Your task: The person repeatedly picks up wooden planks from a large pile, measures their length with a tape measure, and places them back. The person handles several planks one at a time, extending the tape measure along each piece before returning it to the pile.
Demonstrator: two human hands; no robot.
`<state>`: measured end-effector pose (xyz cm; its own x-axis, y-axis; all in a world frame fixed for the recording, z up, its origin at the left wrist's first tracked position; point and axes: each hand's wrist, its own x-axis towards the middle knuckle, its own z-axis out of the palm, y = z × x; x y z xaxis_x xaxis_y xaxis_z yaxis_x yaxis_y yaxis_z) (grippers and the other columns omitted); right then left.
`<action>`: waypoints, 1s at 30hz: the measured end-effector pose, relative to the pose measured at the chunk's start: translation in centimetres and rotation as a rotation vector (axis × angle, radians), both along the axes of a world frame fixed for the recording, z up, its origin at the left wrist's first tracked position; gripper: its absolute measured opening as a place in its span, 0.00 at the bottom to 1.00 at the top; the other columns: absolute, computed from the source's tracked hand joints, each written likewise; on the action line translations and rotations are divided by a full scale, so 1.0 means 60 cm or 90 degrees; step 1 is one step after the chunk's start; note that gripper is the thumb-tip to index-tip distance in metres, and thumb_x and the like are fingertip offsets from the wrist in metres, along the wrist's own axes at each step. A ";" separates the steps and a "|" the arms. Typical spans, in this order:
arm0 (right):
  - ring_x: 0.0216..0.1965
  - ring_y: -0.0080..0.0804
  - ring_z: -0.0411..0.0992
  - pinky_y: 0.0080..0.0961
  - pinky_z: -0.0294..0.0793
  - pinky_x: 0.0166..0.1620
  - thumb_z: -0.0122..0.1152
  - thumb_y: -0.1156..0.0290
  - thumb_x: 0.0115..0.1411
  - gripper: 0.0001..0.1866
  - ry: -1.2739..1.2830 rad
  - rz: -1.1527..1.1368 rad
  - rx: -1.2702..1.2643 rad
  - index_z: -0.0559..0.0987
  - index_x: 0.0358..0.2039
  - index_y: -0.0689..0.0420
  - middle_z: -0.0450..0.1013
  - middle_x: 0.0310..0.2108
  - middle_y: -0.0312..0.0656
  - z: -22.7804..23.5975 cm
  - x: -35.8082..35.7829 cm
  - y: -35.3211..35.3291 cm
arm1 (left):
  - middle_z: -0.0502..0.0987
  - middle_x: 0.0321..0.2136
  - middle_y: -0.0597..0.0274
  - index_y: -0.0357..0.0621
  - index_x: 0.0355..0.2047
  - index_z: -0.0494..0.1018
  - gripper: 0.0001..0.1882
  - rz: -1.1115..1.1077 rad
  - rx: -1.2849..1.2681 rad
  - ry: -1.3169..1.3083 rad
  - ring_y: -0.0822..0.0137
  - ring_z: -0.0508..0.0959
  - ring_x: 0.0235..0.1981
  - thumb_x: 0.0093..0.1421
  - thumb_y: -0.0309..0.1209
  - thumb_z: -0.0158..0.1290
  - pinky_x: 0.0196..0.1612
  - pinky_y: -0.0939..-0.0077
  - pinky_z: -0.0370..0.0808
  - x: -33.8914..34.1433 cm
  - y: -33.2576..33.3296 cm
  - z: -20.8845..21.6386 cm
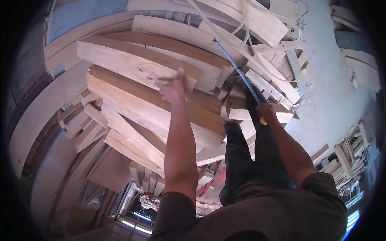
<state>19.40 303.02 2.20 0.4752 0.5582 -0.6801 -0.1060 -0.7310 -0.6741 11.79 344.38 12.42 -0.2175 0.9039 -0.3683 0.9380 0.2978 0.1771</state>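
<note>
My left hand (173,88) reaches out over a pile of wide wooden planks (132,96), its fingers on the end of the top plank (128,60). My right hand (267,112) grips a yellow tape measure case (263,119). Its blue tape blade (235,66) runs up and left from the hand across the stacked boards. My dark trouser legs (245,152) stand among the timber below the hands.
Short offcuts (86,120) lie at the left of the pile and more boards (273,84) lean at the right. Pale hoses (245,24) loop over the far planks. Bare concrete floor (333,92) shows at the right, with small wood scraps (350,156) beside it.
</note>
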 end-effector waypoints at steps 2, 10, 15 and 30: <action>0.25 0.35 0.78 0.31 0.76 0.31 0.55 0.70 0.60 0.09 -0.027 0.040 -0.023 0.82 0.30 0.59 0.76 0.24 0.44 0.020 0.009 -0.034 | 0.50 0.65 0.26 0.43 0.73 0.39 0.73 0.068 -0.083 0.144 0.35 0.56 0.63 0.39 0.63 0.70 0.63 0.43 0.62 0.047 0.008 -0.023; 0.25 0.29 0.75 0.29 0.72 0.32 0.56 0.62 0.62 0.16 0.110 -0.157 -0.182 0.84 0.30 0.61 0.76 0.22 0.42 0.068 0.010 -0.089 | 0.57 0.59 0.30 0.54 0.73 0.41 0.67 0.219 -0.105 0.152 0.40 0.63 0.58 0.39 0.56 0.69 0.58 0.48 0.67 0.066 0.008 -0.029; 0.24 0.32 0.74 0.34 0.72 0.31 0.56 0.61 0.62 0.16 0.119 -0.187 -0.164 0.82 0.29 0.62 0.75 0.21 0.44 0.105 -0.001 -0.087 | 0.59 0.58 0.28 0.54 0.73 0.44 0.67 0.199 -0.093 0.146 0.39 0.65 0.57 0.38 0.55 0.70 0.59 0.48 0.67 0.075 -0.011 0.041; 0.24 0.21 0.71 0.25 0.70 0.31 0.56 0.62 0.66 0.17 0.356 -0.117 0.125 0.80 0.27 0.63 0.73 0.20 0.36 0.241 -0.148 0.110 | 0.76 0.48 0.43 0.31 0.72 0.32 0.64 0.189 -0.201 -0.376 0.53 0.76 0.52 0.43 0.30 0.64 0.61 0.56 0.69 -0.227 -0.072 0.552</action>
<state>10.50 309.62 16.68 0.1765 0.6407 -0.7473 -0.5943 -0.5358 -0.5998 -1.85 340.06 45.56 -0.1216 0.6695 -0.7328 0.5843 0.6451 0.4924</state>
